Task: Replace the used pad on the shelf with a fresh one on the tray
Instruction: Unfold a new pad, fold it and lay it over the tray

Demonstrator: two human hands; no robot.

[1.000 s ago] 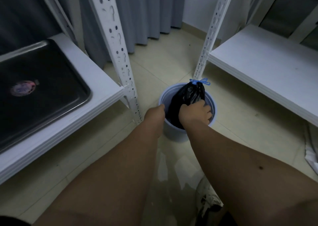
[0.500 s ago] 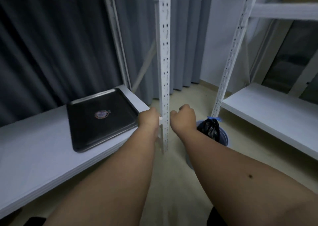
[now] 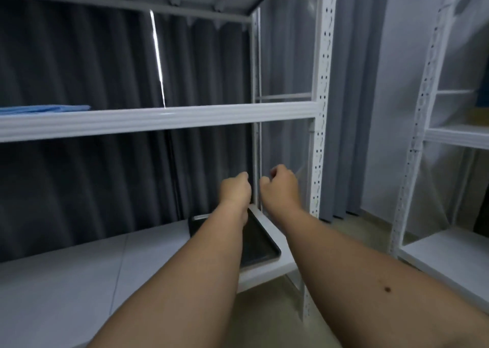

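1. A white metal shelving unit (image 3: 164, 117) fills the left and middle of the view, with perforated uprights and flat white boards; a second white rack (image 3: 434, 141) stands to the right, across a strip of pale tiled floor (image 3: 267, 318).
2. Dark grey pleated curtains (image 3: 92, 64) hang behind the shelves, and a thin line of light shows through a gap in them.
3. The black tray (image 3: 260, 244) lies flat on the lower shelf board (image 3: 79, 281), at that board's right end near its back edge. It is a dark, shallow rectangle with rounded corners and a raised rim; the left forearm covers much of it, and no pad shows on the part in view.
4. A folded light-blue pad (image 3: 45, 108) lies flat on the middle shelf, at its far left, its edge just above the front beam.
5. The left hand (image 3: 235, 190) is raised above the tray's back edge, its grip clenched on nothing.
6. The right hand (image 3: 281, 186) is just beside it, also clenched and empty, in front of the rear upright.
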